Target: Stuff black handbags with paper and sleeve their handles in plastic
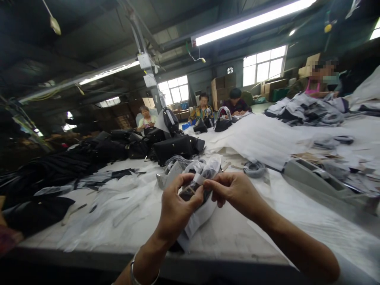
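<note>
My left hand [175, 204] and my right hand [234, 190] meet over the near part of a white-covered table [258, 233]. Both pinch a small dark item wrapped in clear plastic film [203, 172], fingers curled round it. The wrapped end sticks up above my fingers. A strip of white wrapping [197, 221] hangs down from it to the table. A metal bangle [133, 273] sits on my left wrist.
Black handbags [172, 148] are piled at the left and middle of the table, with loose plastic bags [118, 202] in front. Grey trays [320, 180] and white sheets [261, 138] lie to the right. Several people sit at the far end.
</note>
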Motion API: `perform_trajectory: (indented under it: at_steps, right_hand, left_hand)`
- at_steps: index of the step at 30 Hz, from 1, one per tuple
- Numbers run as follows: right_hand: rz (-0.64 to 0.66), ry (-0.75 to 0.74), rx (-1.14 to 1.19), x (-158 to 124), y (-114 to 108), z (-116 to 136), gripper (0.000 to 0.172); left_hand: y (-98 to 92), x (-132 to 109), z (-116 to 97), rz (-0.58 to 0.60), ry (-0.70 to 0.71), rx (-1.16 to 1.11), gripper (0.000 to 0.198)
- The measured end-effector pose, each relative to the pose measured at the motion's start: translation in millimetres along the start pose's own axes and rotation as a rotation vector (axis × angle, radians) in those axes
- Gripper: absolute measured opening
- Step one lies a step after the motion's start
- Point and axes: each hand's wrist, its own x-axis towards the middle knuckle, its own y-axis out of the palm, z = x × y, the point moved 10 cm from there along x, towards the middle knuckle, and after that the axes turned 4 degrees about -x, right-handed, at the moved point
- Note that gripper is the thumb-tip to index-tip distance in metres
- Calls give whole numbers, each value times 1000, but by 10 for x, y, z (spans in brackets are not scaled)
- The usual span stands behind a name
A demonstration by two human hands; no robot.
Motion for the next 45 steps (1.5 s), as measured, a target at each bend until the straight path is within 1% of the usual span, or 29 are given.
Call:
perform_trajectory:
  at_steps: [3, 6, 9, 11, 15, 17, 19, 21, 22, 24, 28, 32, 37, 42, 45]
  right_hand:
    - [29, 45, 70, 20, 20, -89, 39]
    - [91, -37, 121, 16, 70, -51, 37]
    - [168, -121, 126, -37, 138, 8, 28]
    - [158, -134, 102, -75, 141, 19, 24]
    - [84, -106, 42, -120, 101, 31, 21]
    - [90, -84, 51, -122, 106, 29, 20]
    - [118, -50, 103, -109, 123, 2, 24]
    - [150, -23, 171, -89, 146, -36, 35]
    - [165, -25, 199, -79, 160, -44, 38]
    - [175, -69, 232, -60, 175, -33, 36]
    - [132, -159, 263, -47, 176, -4, 32]
    - [72, -164, 265, -54, 169, 5, 32]
    - [20, -169, 255, -66, 151, 40, 32]
    - [-57, -172, 165, -54, 91, -1, 23]
    - [-50, -187, 233, -51, 127, -9, 19]
  left_hand:
    - [6, -2, 13, 10, -16, -13, 25]
    - [-18, 9, 41, 7, -36, -13, 26]
    - [-38, 16, 59, 11, -62, -6, 26]
    - [-35, 14, 32, 17, -52, 5, 24]
    - [-24, -6, -24, 9, -24, 40, 25]
    - [-17, -25, -27, 9, -26, 49, 27]
    - [-1, -47, -33, 24, -29, 53, 27]
    - [16, -64, -45, 47, -36, 46, 27]
    - [19, -68, -50, 55, -43, 39, 27]
    - [10, -67, -52, 58, -64, 17, 26]
    - [-6, -46, -41, 59, -90, -13, 28]
    - [-1, -36, -27, 64, -88, -17, 28]
    - [-5, -29, -72, 55, -45, 0, 24]
    - [-13, -33, -54, 59, -45, 26, 26]
    - [-8, -34, -54, 64, -42, 28, 26]
